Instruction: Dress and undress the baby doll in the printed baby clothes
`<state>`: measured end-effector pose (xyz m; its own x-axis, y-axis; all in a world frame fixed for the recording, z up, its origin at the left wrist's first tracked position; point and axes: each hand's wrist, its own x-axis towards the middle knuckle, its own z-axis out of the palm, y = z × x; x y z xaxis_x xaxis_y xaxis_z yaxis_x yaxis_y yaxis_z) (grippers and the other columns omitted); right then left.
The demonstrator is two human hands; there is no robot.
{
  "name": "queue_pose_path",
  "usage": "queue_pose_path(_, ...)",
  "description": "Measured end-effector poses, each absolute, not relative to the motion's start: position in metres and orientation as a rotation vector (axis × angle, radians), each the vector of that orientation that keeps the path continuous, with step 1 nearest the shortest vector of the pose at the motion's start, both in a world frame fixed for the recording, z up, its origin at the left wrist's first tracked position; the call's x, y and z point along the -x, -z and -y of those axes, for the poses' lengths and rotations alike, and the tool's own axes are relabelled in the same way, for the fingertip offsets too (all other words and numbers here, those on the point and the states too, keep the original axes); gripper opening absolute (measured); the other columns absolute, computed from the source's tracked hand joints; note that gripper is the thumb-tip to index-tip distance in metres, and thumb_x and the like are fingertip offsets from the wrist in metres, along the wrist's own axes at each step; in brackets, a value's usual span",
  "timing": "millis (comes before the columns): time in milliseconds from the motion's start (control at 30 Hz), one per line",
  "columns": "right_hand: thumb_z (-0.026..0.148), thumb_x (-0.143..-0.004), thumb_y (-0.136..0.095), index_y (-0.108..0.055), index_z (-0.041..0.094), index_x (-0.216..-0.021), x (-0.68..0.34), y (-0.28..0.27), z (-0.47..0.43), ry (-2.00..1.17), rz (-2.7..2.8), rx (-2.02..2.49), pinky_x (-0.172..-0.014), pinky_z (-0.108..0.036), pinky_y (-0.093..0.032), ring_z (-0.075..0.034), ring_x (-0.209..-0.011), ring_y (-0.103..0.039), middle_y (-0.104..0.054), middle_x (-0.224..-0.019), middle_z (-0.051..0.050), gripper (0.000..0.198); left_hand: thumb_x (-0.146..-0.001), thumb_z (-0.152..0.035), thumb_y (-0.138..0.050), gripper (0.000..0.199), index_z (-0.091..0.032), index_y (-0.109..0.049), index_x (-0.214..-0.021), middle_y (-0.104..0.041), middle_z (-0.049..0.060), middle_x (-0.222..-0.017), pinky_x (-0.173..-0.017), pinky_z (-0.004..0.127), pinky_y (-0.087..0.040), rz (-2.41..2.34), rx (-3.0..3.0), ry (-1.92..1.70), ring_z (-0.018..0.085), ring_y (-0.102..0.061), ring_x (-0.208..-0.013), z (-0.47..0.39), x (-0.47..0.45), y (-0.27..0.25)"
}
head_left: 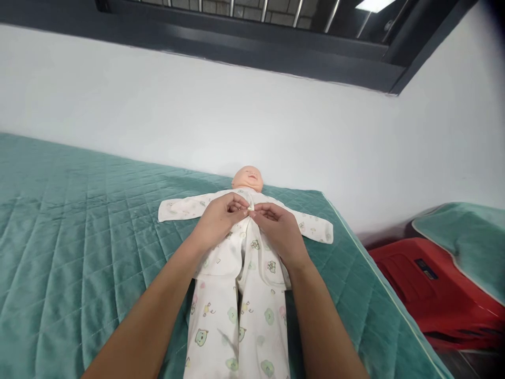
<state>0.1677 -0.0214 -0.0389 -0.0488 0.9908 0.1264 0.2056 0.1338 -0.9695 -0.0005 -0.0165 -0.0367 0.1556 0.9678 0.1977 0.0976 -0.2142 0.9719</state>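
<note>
A baby doll [248, 179] lies on its back, its head toward the wall. It wears a white printed baby jacket [224, 258] with both sleeves spread out sideways, and matching trousers [213, 331]. My left hand [223, 216] pinches the jacket's front edge at the upper chest. Right beside it, my right hand [278, 226] pinches the opposite edge, and the fingertips of both hands almost meet. Below my hands the jacket front hangs apart. Whatever fastener sits between my fingers is too small to make out.
A green quilted cover [98, 237] lies under the doll, its piped edge running down the right side. Beyond that edge stands a red plastic chair [418, 284] with green cloth [469, 242] over it. A white wall [158, 105] and dark window frame [252, 42] rise behind.
</note>
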Motion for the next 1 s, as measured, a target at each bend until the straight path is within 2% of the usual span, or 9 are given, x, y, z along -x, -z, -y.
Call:
queue_pose_path(200,0.04,-0.074,-0.073,-0.065,0.02,-0.089,-0.164,0.037,0.02,-1.025,1.527,1.276,-0.061,-0.025,-0.043,-0.014,-0.068,-0.057,-0.065,-0.076,0.0,0.026,-0.079,-0.032,-0.064,0.019,-0.02,-0.064,-0.095,-0.06,0.0,-0.079,-0.058,0.023,-0.041,-1.071,-1.542,-1.126,0.011,-0.052,-0.067,0.018,0.004,0.034)
queue_pose_path(400,0.04,-0.072,-0.073,-0.061,0.022,-0.094,-0.159,0.034,0.023,-0.91,1.58,1.403,-0.059,-0.025,-0.042,-0.014,-0.066,-0.057,-0.066,-0.078,0.001,0.03,-0.082,-0.03,-0.059,0.023,-0.022,-0.063,-0.103,-0.06,0.001,-0.084,-0.055,0.022,-0.039,-1.017,-1.627,-1.076,0.012,-0.053,-0.07,0.018,0.007,0.035)
queue_pose_path(533,0.035,-0.074,-0.069,-0.059,0.025,-0.095,-0.156,0.032,0.026,-0.826,1.617,1.451,-0.061,-0.026,-0.043,-0.014,-0.066,-0.058,-0.066,-0.077,0.002,0.026,-0.086,-0.034,-0.055,0.023,-0.023,-0.063,-0.105,-0.064,0.001,-0.086,-0.054,0.023,-0.038,-1.032,-1.619,-1.075,0.013,-0.054,-0.068,0.019,0.006,0.036)
queue_pose_path(867,0.027,-0.079,-0.06,-0.056,0.028,-0.095,-0.144,0.027,0.036,-0.625,1.749,1.555,-0.058,-0.028,-0.037,-0.018,-0.068,-0.062,-0.067,-0.074,0.004,0.017,-0.081,-0.026,-0.059,0.019,-0.021,-0.065,-0.098,-0.069,0.001,-0.088,-0.07,0.025,-0.046,-1.079,-1.571,-1.163,0.014,-0.063,-0.079,0.018,-0.001,0.038)
queue_pose_path(1000,0.032,-0.08,-0.062,-0.056,0.028,-0.095,-0.147,0.026,0.037,-0.684,1.729,1.557,-0.058,-0.029,-0.039,-0.017,-0.064,-0.062,-0.068,-0.076,0.004,0.017,-0.081,-0.027,-0.058,0.022,-0.022,-0.065,-0.102,-0.067,0.0,-0.085,-0.058,0.022,-0.042,-1.052,-1.524,-1.139,0.013,-0.06,-0.072,0.019,0.003,0.038)
